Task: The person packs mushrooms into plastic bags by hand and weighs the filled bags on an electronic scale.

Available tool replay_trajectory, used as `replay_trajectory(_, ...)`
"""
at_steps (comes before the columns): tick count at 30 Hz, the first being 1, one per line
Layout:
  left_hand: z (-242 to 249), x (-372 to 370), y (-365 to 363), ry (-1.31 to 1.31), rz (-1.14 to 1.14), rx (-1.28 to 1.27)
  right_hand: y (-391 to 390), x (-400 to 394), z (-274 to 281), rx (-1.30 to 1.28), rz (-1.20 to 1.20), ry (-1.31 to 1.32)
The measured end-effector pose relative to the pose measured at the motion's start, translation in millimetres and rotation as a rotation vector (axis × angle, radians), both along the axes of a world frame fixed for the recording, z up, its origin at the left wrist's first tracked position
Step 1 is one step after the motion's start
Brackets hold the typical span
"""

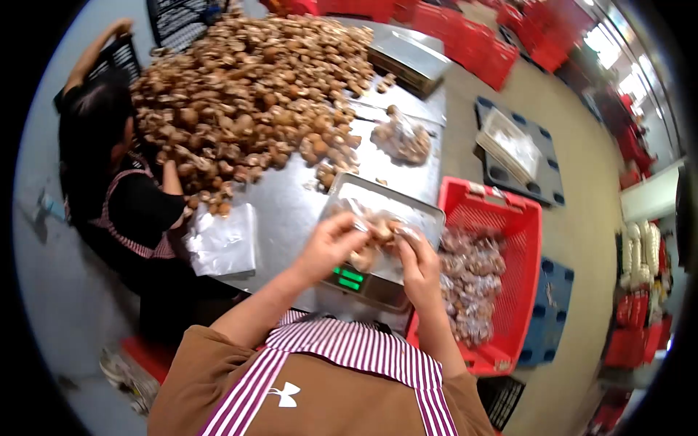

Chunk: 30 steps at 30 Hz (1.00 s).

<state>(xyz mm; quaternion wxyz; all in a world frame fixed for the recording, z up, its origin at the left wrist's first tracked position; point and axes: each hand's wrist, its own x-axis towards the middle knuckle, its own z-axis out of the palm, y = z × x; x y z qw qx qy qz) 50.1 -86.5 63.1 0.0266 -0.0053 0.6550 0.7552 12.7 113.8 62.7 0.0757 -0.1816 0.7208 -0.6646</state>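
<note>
A clear plastic bag of brown mushrooms (375, 234) is between my two hands, over the metal tray of a digital scale (378, 192). My left hand (331, 245) pinches the bag on its left side, fingers pressed together. At the bag's right edge, my right hand (421, 266) grips the film between thumb and fingers. Green digits glow on the scale's display (349, 278) below the bag. Another filled bag of mushrooms (403, 138) lies on the metal table (280, 211) beyond the scale.
A large heap of loose mushrooms (247, 87) covers the table's far left. Clear empty bags (224, 243) lie near a co-worker (116, 174) at left. On my right stands a red crate (525, 269) holding several filled bags. Another scale (411, 58) sits at the back.
</note>
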Motion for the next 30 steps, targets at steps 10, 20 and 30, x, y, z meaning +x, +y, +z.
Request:
replay_trajectory(10, -7, 10, 18, 0.027, -0.294, -0.115, -11, -21, -2, 0.037, 0.315, -0.183)
replay_trajectory(20, -86, -12, -44, 0.171, 0.096, -0.515, -7, -10, -35, 0.35, 0.048, 0.168)
replay_trajectory(30, -137, -96, -52, -0.268, 0.263, -0.011, -22, 13, -62, 0.764, 0.39, 0.643)
